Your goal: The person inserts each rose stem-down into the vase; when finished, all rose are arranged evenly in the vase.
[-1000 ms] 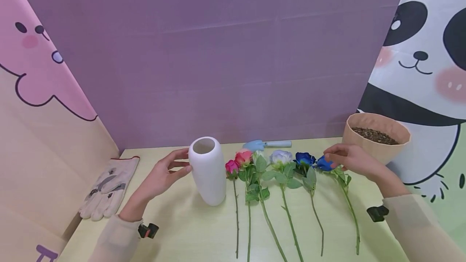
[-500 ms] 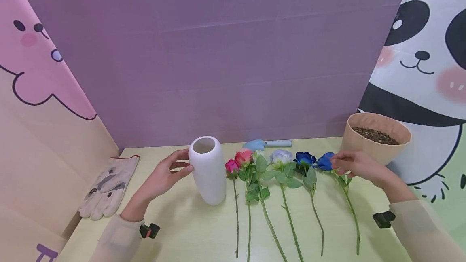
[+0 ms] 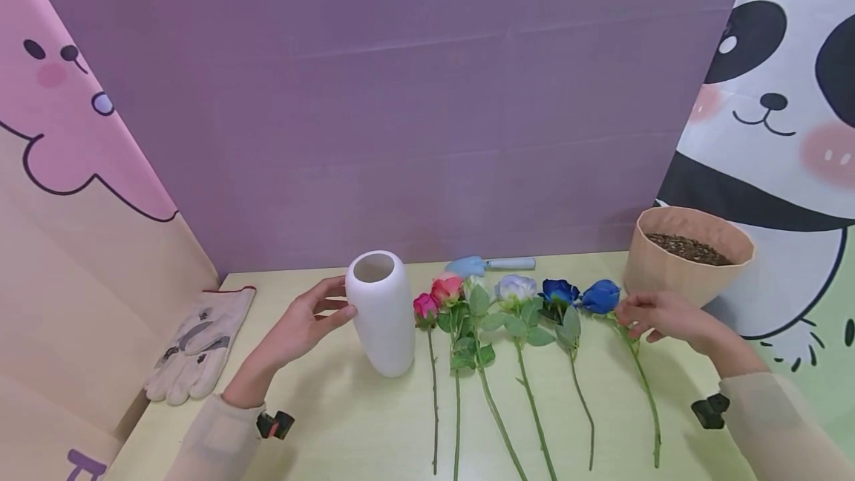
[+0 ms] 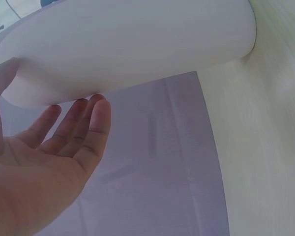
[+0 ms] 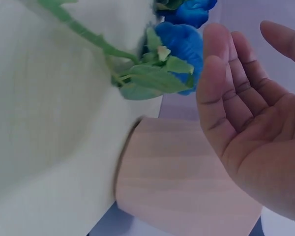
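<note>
My left hand (image 3: 303, 325) is at the left side of a white vase (image 3: 390, 325), thumb and fingertips touching its upper wall. In the left wrist view, the vase (image 4: 137, 49) lies across the top, and the fingers (image 4: 99, 115) are only slightly bent against its edge. At the right, my right hand (image 3: 664, 315) hovers beside a blue rose (image 3: 601, 297), holding nothing. The right wrist view has its relaxed fingers (image 5: 211, 83) in front of the rose's petals (image 5: 179, 46), with a wide space to the thumb.
Left of that rose lie a darker blue rose (image 3: 559, 292), a pale lilac rose (image 3: 516, 288) and several others, stems toward me. Behind them is a light blue trowel (image 3: 467, 266). A tan pot (image 3: 675, 266) of soil stands back right; work gloves (image 3: 200, 347) lie left.
My right hand has drawn back from the blue rose, toward the right and slightly nearer me, uncovering the bloom. The left hand and vase stay in place.
</note>
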Motion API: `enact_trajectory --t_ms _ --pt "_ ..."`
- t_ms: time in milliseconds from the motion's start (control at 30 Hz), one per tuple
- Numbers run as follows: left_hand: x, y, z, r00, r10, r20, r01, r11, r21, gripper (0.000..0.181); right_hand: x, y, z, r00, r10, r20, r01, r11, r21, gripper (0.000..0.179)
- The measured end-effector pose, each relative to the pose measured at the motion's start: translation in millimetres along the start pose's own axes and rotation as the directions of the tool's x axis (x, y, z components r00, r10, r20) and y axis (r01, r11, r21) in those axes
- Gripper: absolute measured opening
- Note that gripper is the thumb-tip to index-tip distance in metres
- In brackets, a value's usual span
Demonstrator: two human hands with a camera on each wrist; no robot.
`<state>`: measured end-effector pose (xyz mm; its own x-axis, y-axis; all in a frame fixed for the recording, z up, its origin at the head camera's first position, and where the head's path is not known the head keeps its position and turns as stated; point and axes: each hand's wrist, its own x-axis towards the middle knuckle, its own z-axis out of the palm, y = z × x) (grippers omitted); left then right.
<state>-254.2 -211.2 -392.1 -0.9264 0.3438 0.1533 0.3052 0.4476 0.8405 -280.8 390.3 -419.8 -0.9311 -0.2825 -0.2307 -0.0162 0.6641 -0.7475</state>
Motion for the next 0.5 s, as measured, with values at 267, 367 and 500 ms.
enact_trajectory --t_ms 267,367,500 --pt "0.0 -0.7 -0.1 1.000 0.011 0.002 -0.011 1.000 -0.004 0.059 -5.4 13.3 -1.9 0.999 0.019 0.044 -0.021 0.998 0.055 0.042" --pt "0.0 -0.8 -0.1 1.000 0.014 0.003 -0.014 1.000 -0.008 0.058 -7.2 19.8 -2.6 0.998 0.023 0.059 -0.027 0.998 0.063 0.040" --pt "-0.4 -0.3 0.0 1.000 0.012 0.000 -0.012 1.000 -0.006 0.058 -8.9 26.5 -3.8 0.997 0.034 0.070 -0.039 0.996 0.074 0.039"
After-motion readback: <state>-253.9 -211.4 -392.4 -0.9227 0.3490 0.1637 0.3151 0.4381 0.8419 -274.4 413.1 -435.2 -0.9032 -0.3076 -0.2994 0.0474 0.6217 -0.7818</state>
